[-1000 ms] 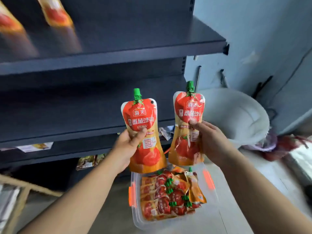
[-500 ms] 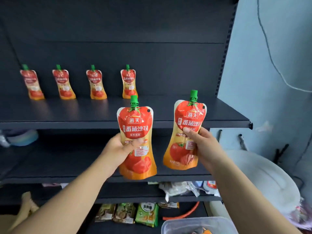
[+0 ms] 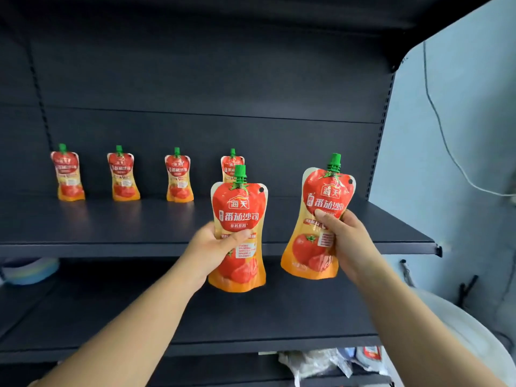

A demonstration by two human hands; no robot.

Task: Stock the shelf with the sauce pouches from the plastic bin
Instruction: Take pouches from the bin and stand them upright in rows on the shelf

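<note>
My left hand (image 3: 212,250) grips a red and orange sauce pouch (image 3: 238,210) with a green cap, upright in front of the dark shelf (image 3: 139,233). My right hand (image 3: 349,241) holds a second pouch (image 3: 312,247) a little higher and to the right. Both pouches hang in the air at the shelf's front edge. Several matching pouches stand in a row at the back of the shelf, the leftmost pouch (image 3: 68,174) far left and the rightmost pouch (image 3: 231,163) partly hidden behind the one in my left hand. The plastic bin is out of view.
A lower dark shelf (image 3: 279,317) runs under my arms. A pale round object (image 3: 30,270) lies at its far left. Plastic-wrapped goods (image 3: 321,361) sit below at the bottom right. A white round tub (image 3: 469,339) and a light blue wall (image 3: 460,135) stand to the right.
Both hands have carried their pouches up from above the bin to the level of the shelf with the row of pouches. My view has risen, and the bin has dropped out of sight.
</note>
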